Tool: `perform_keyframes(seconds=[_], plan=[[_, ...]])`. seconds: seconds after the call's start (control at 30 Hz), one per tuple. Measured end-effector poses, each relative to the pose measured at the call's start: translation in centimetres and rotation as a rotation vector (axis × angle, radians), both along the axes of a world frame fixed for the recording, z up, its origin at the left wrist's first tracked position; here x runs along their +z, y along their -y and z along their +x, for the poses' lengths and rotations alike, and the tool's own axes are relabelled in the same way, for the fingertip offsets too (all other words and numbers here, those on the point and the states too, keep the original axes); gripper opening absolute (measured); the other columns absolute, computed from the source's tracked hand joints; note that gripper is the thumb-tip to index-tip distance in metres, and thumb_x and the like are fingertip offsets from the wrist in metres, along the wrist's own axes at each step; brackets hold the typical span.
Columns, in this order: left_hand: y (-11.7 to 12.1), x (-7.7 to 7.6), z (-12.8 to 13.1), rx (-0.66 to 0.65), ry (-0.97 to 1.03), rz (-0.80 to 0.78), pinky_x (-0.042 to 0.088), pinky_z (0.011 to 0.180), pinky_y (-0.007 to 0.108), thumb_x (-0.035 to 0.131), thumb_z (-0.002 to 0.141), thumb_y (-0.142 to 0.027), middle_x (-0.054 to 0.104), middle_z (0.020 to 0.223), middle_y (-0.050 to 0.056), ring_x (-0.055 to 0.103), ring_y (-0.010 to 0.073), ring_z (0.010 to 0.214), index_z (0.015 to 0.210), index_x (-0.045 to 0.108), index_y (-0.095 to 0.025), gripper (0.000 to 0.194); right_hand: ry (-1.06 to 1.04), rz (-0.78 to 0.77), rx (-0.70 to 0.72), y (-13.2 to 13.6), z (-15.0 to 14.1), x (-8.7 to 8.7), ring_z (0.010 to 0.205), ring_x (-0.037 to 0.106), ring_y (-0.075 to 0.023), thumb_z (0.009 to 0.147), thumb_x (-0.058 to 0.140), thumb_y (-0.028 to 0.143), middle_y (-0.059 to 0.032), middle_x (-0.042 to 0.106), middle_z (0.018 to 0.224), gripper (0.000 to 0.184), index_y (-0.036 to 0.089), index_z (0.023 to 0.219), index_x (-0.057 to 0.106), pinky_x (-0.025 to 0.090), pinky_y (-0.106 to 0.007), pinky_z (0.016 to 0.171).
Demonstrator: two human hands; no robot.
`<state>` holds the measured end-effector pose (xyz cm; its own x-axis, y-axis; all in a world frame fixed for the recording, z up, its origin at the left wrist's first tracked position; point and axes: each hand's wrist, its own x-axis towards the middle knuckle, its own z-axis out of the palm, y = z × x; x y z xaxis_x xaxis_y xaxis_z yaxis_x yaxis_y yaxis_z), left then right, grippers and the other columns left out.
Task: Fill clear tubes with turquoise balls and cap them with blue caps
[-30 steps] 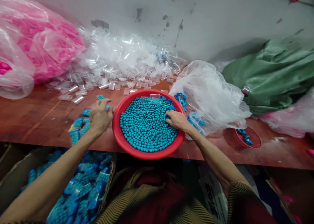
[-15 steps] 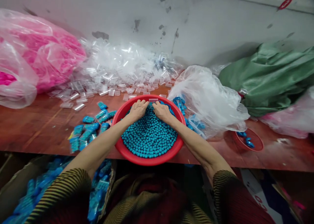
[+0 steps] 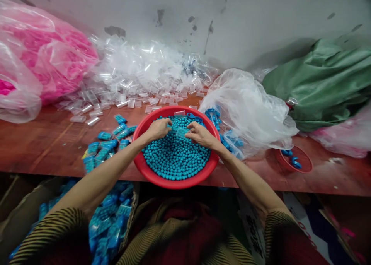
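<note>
A red bowl [image 3: 176,183] full of small round blue beads [image 3: 176,162] stands at the table's front edge. Over the beads, my right hand [image 3: 201,134] pinches a small clear plastic case [image 3: 182,132] between thumb and fingers. My left hand [image 3: 159,129] is above the bowl's left part, its fingers curled toward the thumb; whatever may be between them is too small to make out. Another clear case [image 3: 179,113] lies at the bowl's far side, beside blue plastic caps [image 3: 194,117].
Filled blue cases [image 3: 101,154] lie left of the bowl. Clear cases [image 3: 136,75] are heaped behind it. A white plastic bag [image 3: 246,110] with blue parts and a small red basket [image 3: 295,166] are rightward. A pink-filled bag [image 3: 55,52] stands far left, a green sack [image 3: 319,87] far right.
My hands have come up out of the beads, moved apart and nearer to me. A clear case now shows in my right hand. The view has shifted slightly.
</note>
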<state>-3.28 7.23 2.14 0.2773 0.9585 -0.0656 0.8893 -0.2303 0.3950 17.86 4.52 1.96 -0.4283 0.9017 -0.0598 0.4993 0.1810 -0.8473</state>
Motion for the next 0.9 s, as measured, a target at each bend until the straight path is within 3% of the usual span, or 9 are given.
perform_keyframes(seconds=[0.13, 0.2, 0.3, 0.4, 0.5, 0.57, 0.67, 0.83, 0.9], plan=[[2.1, 0.9, 1.2, -0.152, 0.072, 0.116, 0.043, 0.088, 0.033, 0.05, 0.08, -0.026, 0.061, 0.114, 0.01, 0.057, 0.0232, 0.103, 0.123, 0.051, -0.017, 0.044, -0.069, -0.042, -0.005, 0.7, 0.0, -0.3, 0.044, 0.047, -0.0074, 0.079, 0.058, 0.028, 0.0067, 0.052, 0.059, 0.02, 0.014, 0.094, 0.057, 0.038, -0.02, 0.048], [4.0, 1.0, 1.8, -0.255, 0.102, -0.008, 0.045, 0.083, 0.031, 0.05, 0.081, -0.029, 0.064, 0.108, 0.009, 0.06, 0.0219, 0.097, 0.123, 0.05, -0.017, 0.044, -0.044, -0.015, 0.022, 1.9, -0.5, -0.6, 0.046, 0.05, -0.0077, 0.081, 0.055, 0.024, 0.0063, 0.053, 0.058, 0.017, 0.014, 0.094, 0.059, 0.04, -0.02, 0.05], [6.8, 0.4, 2.1, -0.307, -0.016, -0.188, 0.045, 0.074, 0.03, 0.05, 0.08, -0.028, 0.068, 0.093, 0.009, 0.062, 0.0234, 0.088, 0.108, 0.057, -0.016, 0.032, 0.045, 0.023, 0.117, 4.4, -1.4, -1.2, 0.056, 0.057, -0.0103, 0.084, 0.049, 0.017, 0.0022, 0.06, 0.063, 0.018, 0.014, 0.096, 0.063, 0.045, -0.022, 0.059], [8.3, -0.5, 1.7, -0.256, -0.109, -0.31, 0.044, 0.071, 0.029, 0.051, 0.079, -0.028, 0.068, 0.09, 0.009, 0.063, 0.0242, 0.087, 0.093, 0.061, -0.017, 0.021, 0.137, 0.158, 0.167, 6.2, -1.4, -1.8, 0.079, 0.063, -0.0161, 0.082, 0.054, 0.016, -0.007, 0.069, 0.09, 0.027, 0.015, 0.108, 0.062, 0.048, -0.029, 0.076], [8.0, -0.9, 1.8, -0.122, -0.042, -0.411, 0.044, 0.072, 0.028, 0.057, 0.074, -0.027, 0.068, 0.085, 0.008, 0.062, 0.0239, 0.089, 0.079, 0.06, -0.017, 0.012, 0.119, 0.275, 0.039, 6.2, 0.0, -1.7, 0.094, 0.062, -0.02, 0.081, 0.057, 0.02, -0.0126, 0.065, 0.11, 0.037, 0.014, 0.118, 0.058, 0.047, -0.034, 0.084], [7.2, -1.2, 2.9, -0.049, 0.043, -0.454, 0.044, 0.073, 0.028, 0.061, 0.068, -0.023, 0.065, 0.076, 0.007, 0.061, 0.0239, 0.087, 0.067, 0.057, -0.017, 0.007, 0.088, 0.289, -0.047, 5.7, 1.2, -1.5, 0.091, 0.062, -0.0193, 0.082, 0.055, 0.021, -0.0114, 0.067, 0.105, 0.033, 0.014, 0.115, 0.06, 0.048, -0.035, 0.083], [5.7, -1.9, 5.5, -0.004, 0.174, -0.534, 0.045, 0.065, 0.028, 0.062, 0.065, -0.017, 0.055, 0.057, 0.003, 0.059, 0.0206, 0.071, 0.056, 0.049, -0.017, 0.016, 0.025, 0.27, -0.13, 5.0, 2.5, -1.5, 0.08, 0.063, -0.0169, 0.082, 0.054, 0.024, -0.008, 0.068, 0.097, 0.027, 0.016, 0.106, 0.064, 0.05, -0.032, 0.077], [4.3, -3.4, 7.6, 0.034, 0.508, -0.692, 0.047, 0.054, 0.025, 0.056, 0.076, -0.026, 0.046, 0.058, -0.004, 0.05, 0.0107, 0.053, 0.072, 0.047, -0.018, 0.013, -0.101, 0.176, -0.29, 4.4, 4.1, -1.5, 0.061, 0.061, -0.0124, 0.084, 0.049, 0.028, -0.0055, 0.068, 0.094, 0.029, 0.016, 0.107, 0.061, 0.051, -0.027, 0.06], [4.2, -3.5, 7.0, 0.042, 0.661, -0.751, 0.048, 0.056, 0.025, 0.057, 0.078, -0.03, 0.05, 0.064, -0.004, 0.052, 0.0098, 0.056, 0.081, 0.049, -0.018, 0.015, -0.03, 0.193, -0.336, 4.1, 4.5, -1.0, 0.066, 0.063, -0.0139, 0.085, 0.047, 0.027, -0.0063, 0.068, 0.095, 0.03, 0.015, 0.109, 0.06, 0.051, -0.028, 0.065]])
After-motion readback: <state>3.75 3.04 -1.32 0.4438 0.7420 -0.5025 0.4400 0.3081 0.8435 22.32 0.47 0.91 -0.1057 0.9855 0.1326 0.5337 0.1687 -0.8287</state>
